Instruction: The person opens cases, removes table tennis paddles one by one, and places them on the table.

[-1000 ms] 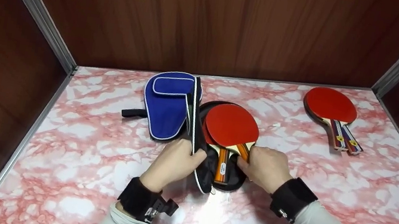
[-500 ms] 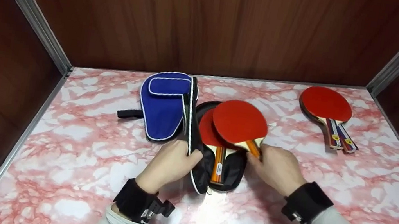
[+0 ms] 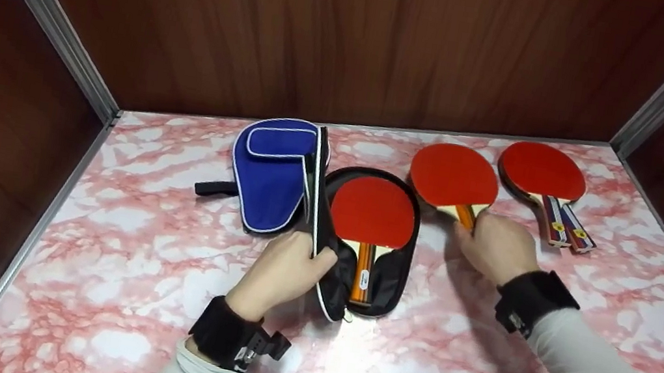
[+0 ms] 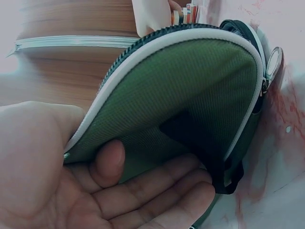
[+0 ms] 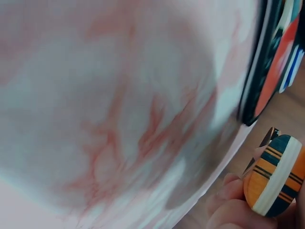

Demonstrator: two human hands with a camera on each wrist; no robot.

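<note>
the left hand has its fingers and thumb pinching the raised flap of the open black case, holding it upright. one red paddle lies inside that case on the marbled table. the right hand has its fingers curled round the orange handle of a second red paddle, held just right of the case. a blue case lies left of the flap. two stacked paddles rest near the far right corner.
</note>
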